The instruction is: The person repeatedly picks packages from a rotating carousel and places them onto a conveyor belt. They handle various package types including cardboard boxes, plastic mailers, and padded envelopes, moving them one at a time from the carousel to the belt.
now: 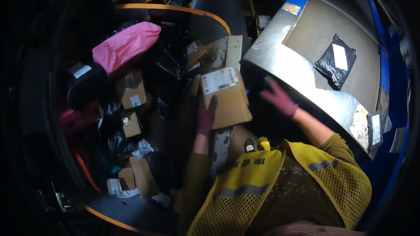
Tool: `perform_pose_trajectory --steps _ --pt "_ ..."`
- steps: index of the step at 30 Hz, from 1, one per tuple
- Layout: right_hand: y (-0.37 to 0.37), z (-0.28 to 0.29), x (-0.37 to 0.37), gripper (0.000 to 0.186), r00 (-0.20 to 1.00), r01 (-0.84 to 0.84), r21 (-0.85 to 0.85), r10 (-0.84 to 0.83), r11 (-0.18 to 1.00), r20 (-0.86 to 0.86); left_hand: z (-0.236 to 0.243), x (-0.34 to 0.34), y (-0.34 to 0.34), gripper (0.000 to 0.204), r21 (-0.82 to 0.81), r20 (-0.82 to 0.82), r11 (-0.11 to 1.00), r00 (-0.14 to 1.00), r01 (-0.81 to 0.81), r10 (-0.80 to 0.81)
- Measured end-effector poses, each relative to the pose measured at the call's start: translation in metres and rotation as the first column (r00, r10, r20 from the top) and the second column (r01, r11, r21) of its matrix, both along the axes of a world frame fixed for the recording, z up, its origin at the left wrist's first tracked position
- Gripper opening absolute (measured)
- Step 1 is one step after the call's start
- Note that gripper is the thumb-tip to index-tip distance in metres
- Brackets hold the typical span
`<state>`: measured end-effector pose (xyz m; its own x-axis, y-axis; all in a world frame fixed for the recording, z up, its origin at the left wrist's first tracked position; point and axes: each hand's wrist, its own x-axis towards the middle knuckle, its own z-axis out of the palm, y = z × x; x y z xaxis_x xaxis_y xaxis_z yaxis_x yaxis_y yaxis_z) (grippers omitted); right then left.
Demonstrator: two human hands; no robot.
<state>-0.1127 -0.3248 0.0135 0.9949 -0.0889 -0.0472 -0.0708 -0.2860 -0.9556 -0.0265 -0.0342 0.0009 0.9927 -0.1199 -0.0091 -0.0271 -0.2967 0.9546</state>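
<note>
A brown cardboard box [232, 105] with a white label on its top face is in front of me, slightly tilted. My left hand [206, 116], in a dark red glove with dark fingertips, grips the box's left side; its thumb lies on the cardboard. To the right of the box, my right hand [280, 99], gloved alike, is held in the air with its fingers apart and nothing in it. It is close to the metal edge [282, 52] of a conveyor. A black bubble mailer [326, 63] with a white label lies on the conveyor belt [326, 26].
On the left, a dark sorting area with an orange rim [175, 7] holds a pink bag [127, 46], several cardboard boxes [131, 88] and black plastic parcels. A worn metal ledge [234, 52] runs beside it. A small labelled device [375, 129] sits at the conveyor's near corner.
</note>
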Motion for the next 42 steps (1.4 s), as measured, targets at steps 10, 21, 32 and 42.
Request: perform_pose_trajectory --steps 10,21,32,42 --pt "0.052 -0.039 0.005 0.078 0.993 -0.032 0.768 0.109 0.639 -0.050 -0.028 0.017 -0.017 0.062 -0.664 -0.347 0.741 0.920 -0.101 -0.185" --pt "0.000 -0.017 -0.032 0.066 0.971 0.237 0.942 -0.018 0.239 -0.239 0.021 -0.040 -0.061 0.052 -0.093 0.406 0.963 0.892 0.254 -0.196" --pt "-0.163 0.008 -0.047 0.070 0.765 0.446 0.845 -0.617 0.297 -0.187 -0.085 0.176 0.008 0.042 -0.941 -0.267 -0.133 0.926 -0.310 -0.268" --pt "-0.290 -0.011 -0.043 0.067 0.159 0.801 -0.586 -0.904 -0.117 0.398 -0.083 0.196 0.017 0.023 -0.867 -0.498 0.057 0.866 -0.496 -0.046"
